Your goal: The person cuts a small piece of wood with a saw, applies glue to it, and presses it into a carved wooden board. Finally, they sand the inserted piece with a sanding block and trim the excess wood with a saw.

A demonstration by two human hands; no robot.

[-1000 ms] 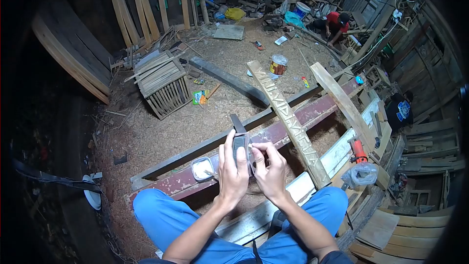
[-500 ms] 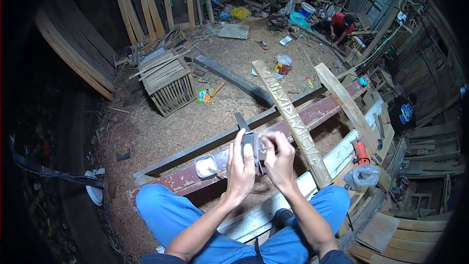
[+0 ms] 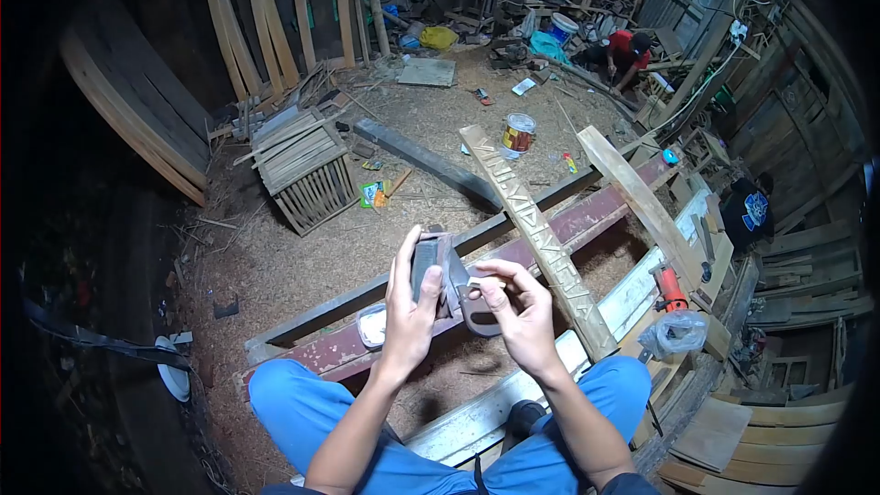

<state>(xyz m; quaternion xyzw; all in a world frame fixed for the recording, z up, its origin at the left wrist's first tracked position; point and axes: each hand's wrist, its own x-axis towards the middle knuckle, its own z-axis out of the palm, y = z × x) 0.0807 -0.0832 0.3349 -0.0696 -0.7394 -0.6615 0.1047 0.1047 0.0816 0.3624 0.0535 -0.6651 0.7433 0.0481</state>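
Note:
A dark block with a ridged face [image 3: 424, 261] is held in my left hand [image 3: 411, 312], its thumb and fingers closed round it. My right hand [image 3: 522, 312] pinches a brown handle-like piece with a slot [image 3: 480, 312], which lies against the block's right side. Under my hands runs a worn red beam [image 3: 330, 348]. An open white container [image 3: 372, 324] rests on that beam, partly hidden by my left hand. To the right, a carved wooden plank [image 3: 541, 243] lies across the beams.
A plain board [image 3: 632, 188], a red tool [image 3: 671, 286] and a plastic bag [image 3: 674, 335] are at the right. Beyond the beams are a slatted crate [image 3: 307, 170] and a paint can [image 3: 518, 135]. A person in red [image 3: 628, 57] crouches far off; another in dark clothing [image 3: 747, 211] is at right.
My left hand has shifted left with the block and turned it. My right hand has moved lower, and the slotted brown piece now shows between my hands. The view has shifted slightly.

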